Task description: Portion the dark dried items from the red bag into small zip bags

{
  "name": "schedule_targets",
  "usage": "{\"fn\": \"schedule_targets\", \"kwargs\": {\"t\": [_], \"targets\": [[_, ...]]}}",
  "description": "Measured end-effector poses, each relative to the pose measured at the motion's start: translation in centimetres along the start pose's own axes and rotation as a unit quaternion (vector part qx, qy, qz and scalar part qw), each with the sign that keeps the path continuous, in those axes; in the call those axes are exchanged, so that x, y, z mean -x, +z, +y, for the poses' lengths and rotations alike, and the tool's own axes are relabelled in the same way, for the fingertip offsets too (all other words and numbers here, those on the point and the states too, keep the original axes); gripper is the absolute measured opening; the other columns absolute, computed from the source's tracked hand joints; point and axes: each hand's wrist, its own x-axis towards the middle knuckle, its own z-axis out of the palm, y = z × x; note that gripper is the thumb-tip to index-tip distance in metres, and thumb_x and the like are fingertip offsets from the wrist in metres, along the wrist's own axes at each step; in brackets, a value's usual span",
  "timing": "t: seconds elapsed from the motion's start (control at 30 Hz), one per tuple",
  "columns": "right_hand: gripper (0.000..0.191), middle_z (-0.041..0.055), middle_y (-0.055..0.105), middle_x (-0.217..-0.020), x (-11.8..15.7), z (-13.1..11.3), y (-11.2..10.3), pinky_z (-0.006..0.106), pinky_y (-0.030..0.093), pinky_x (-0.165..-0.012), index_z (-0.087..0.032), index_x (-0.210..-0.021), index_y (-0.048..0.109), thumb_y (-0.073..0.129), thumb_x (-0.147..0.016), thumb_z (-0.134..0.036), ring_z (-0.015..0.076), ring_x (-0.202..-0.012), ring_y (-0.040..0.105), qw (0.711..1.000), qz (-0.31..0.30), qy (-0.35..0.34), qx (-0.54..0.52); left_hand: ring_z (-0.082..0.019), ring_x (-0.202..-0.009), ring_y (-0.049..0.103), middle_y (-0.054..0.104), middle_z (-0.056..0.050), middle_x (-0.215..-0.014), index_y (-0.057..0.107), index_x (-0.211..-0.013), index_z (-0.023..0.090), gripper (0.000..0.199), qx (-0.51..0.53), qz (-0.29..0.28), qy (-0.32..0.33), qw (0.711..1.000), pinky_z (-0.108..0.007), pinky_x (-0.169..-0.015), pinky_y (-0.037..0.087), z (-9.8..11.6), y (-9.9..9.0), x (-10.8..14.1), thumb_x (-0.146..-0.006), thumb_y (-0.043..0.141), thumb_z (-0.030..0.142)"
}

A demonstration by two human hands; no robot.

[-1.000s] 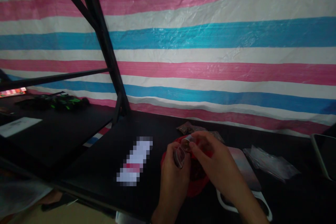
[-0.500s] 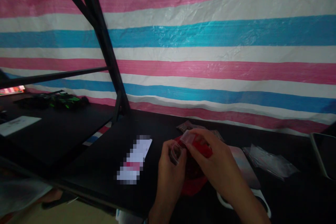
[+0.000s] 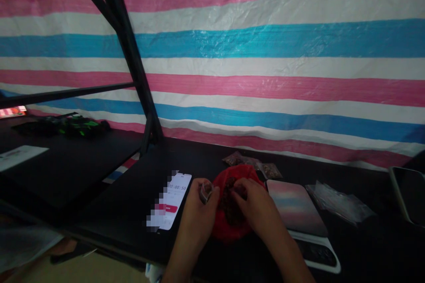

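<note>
Small clear bag (image 3: 206, 192) in the left hand (image 3: 198, 208), beside a red bag (image 3: 244, 170) of dark pieces (image 3: 234, 216)

Held at the left edge of the red bag, above the black table (image 3: 133, 212), between curled thumb and fingers. Grip almost closed, with a shiny rounded edge visible in the narrow gap; contents too dim to make out.

Right hand (image 3: 255, 199) over the red bag, thumb and fingertips down at the dark pieces and drawn close together. Any piece pinched between them: impossible to tell in this light.

Just behind the red bag, small filled packets (image 3: 271, 170) lying flat. Just to its right, a flat device (image 3: 297, 208) with a silvery top and a white-rimmed dark panel at the near end. Farther right, a loose stack of clear bags (image 3: 341, 203), then a dark-screened device (image 3: 408, 194) near the edge of view.

Left of the left hand, a phone (image 3: 175, 199) face up, partly pixelated, with a lit timer display.

Beyond, a black metal frame (image 3: 134, 53) and a striped sheet (image 3: 265, 44) in pink, white and blue. On the neighbouring table at far left, a green and black model vehicle (image 3: 81, 127) and a white paper (image 3: 23, 158). At lower left, part of another person's arm (image 3: 64, 247).
</note>
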Motion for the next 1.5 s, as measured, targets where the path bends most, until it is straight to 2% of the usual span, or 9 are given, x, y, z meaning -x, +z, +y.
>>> {"fn": "schedule_targets", "kwargs": {"t": [0.27,0.43,0.73,0.9,1.0,1.07,1.17,1.3,1.5], "targets": [[0.011,0.0084,0.081,-0.105,0.6,-0.6,1.0,0.034,0.05,-0.085,-0.021,-0.1,0.076,0.065,-0.096,-0.018,0.0261,-0.1,0.074,0.997,-0.034,-0.007,-0.069,-0.015,-0.064,0.062,0.066,0.004,-0.072,0.061,-0.103,0.02,0.051,0.112,-0.008,-0.094,0.989,-0.027,-0.063,0.051,0.3,0.6,-0.2,-0.066,0.08,0.05],[0.019,0.0053,0.082,-0.103,1.0,-0.6,0.9,0.032,0.05,-0.085,-0.023,-0.104,0.077,0.058,-0.1,-0.021,0.0233,-0.098,0.076,0.987,-0.057,-0.016,-0.15,-0.012,-0.053,0.053,0.06,0.009,-0.059,0.055,-0.096,0.023,0.053,0.167,0.002,-0.112,0.98,-0.023,-0.052,0.043,1.2,0.2,-0.4,-0.06,0.081,0.051],[0.019,0.0048,0.08,-0.091,0.5,0.2,-0.5,0.03,0.051,-0.073,-0.019,-0.1,0.076,0.06,-0.099,-0.029,0.0214,-0.085,0.075,0.962,-0.092,0.024,-0.257,-0.015,-0.063,0.057,0.062,0.006,-0.067,0.059,-0.094,0.022,0.048,0.128,0.059,-0.065,0.988,-0.027,-0.062,0.047,0.9,0.0,-0.9,-0.06,0.08,0.049],[0.024,0.0047,0.081,-0.09,0.2,1.5,-2.1,0.031,0.052,-0.074,-0.02,-0.099,0.075,0.062,-0.096,-0.04,0.022,-0.086,0.075,0.949,-0.07,0.006,-0.307,-0.019,-0.075,0.06,0.065,0.003,-0.08,0.062,-0.1,0.024,0.042,0.048,0.106,0.034,0.993,-0.031,-0.071,0.048,1.9,0.0,-0.1,-0.067,0.08,0.045],[0.029,0.0051,0.081,-0.09,0.3,1.4,-3.3,0.032,0.054,-0.076,-0.02,-0.098,0.074,0.066,-0.092,-0.047,0.023,-0.087,0.075,0.94,-0.031,0.001,-0.34,-0.019,-0.072,0.059,0.062,0.003,-0.079,0.062,-0.097,0.026,0.024,-0.028,0.061,0.122,0.99,-0.03,-0.069,0.048,2.2,0.6,1.1,-0.083,0.072,0.042],[0.031,0.006,0.082,-0.093,0.6,0.9,-4.1,0.034,0.057,-0.081,-0.02,-0.097,0.074,0.07,-0.089,-0.049,0.0241,-0.09,0.077,0.931,0.013,-0.011,-0.366,-0.017,-0.068,0.058,0.059,0.004,-0.076,0.06,-0.093,0.026,0.014,-0.055,0.012,0.14,0.989,-0.028,-0.066,0.047,2.0,1.2,1.6,-0.089,0.068,0.036],[0.031,0.0077,0.082,-0.1,1.2,-0.5,-5.0,0.035,0.059,-0.086,-0.022,-0.1,0.074,0.071,-0.088,-0.05,0.0247,-0.094,0.077,0.926,0.064,-0.039,-0.37,-0.016,-0.064,0.058,0.059,0.005,-0.073,0.059,-0.089,0.026,0.012,-0.064,-0.029,0.116,0.991,-0.026,-0.062,0.045,1.2,2.1,1.8,-0.091,0.069,0.032],[0.021,0.0061,0.081,-0.113,2.1,-2.3,-5.1,0.039,0.058,-0.096,-0.026,-0.107,0.076,0.07,-0.089,-0.035,0.0246,-0.103,0.075,0.951,0.1,-0.093,-0.277,-0.018,-0.067,0.063,0.066,0.003,-0.077,0.062,-0.094,0.026,0.016,-0.043,-0.046,0.077,0.995,-0.027,-0.062,0.048,0.6,2.6,1.6,-0.091,0.072,0.038],[0.037,0.0048,0.077,-0.131,2.5,-2.8,-4.6,0.047,0.051,-0.11,-0.031,-0.123,0.075,0.073,-0.087,-0.026,0.0279,-0.122,0.07,0.964,0.109,-0.13,-0.204,-0.022,-0.074,0.067,0.07,0.001,-0.079,0.065,-0.1,0.024,0.02,0.02,-0.062,0.063,0.996,-0.029,-0.068,0.053,0.6,2.7,1.4,-0.087,0.074,0.035]]}}
